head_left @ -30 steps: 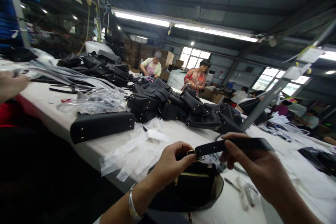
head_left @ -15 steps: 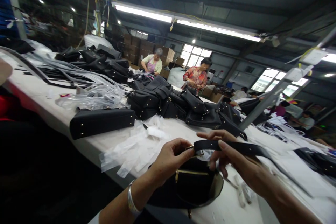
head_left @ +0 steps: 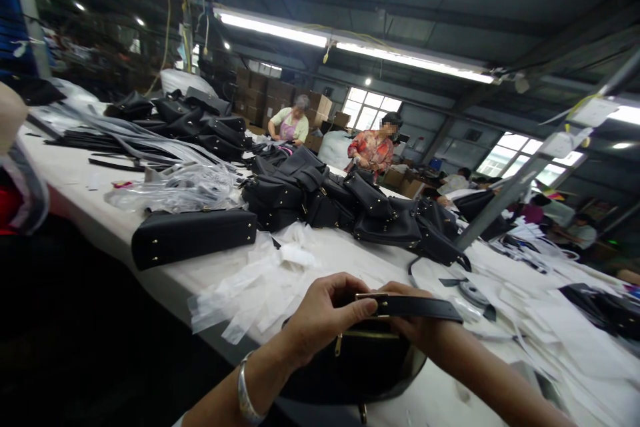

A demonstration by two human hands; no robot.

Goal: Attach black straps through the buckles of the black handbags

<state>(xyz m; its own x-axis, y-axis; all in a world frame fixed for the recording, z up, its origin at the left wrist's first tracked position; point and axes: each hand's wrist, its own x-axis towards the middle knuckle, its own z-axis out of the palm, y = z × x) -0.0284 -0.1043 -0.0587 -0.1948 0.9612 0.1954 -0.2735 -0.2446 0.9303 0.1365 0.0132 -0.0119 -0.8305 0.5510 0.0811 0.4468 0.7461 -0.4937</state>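
Observation:
A black handbag strap [head_left: 420, 307] with a gold-coloured metal buckle [head_left: 383, 305] is held up over an open black handbag [head_left: 370, 367] in the head view. My left hand [head_left: 330, 310] pinches the strap at the buckle, thumb in front. Just right of it, my right hand [head_left: 417, 327] is closed around the strap from behind; the strap covers part of its fingers. The strap's other end falls out of sight behind my right forearm. Inside the bag a gold zip [head_left: 367, 335] shows. Its lower side is dark.
White plastic strips [head_left: 270, 280] lie left of the bag. Behind them are a long black bag [head_left: 195, 235] and a heap of black bags [head_left: 320, 187]. A metal post [head_left: 495, 203] rises at right, near white sheets [head_left: 565, 327]. Two people stand across the table.
My right hand has moved left and in behind the strap, close to my left hand. The strap's long free end, earlier stretched to the right, has dropped from view.

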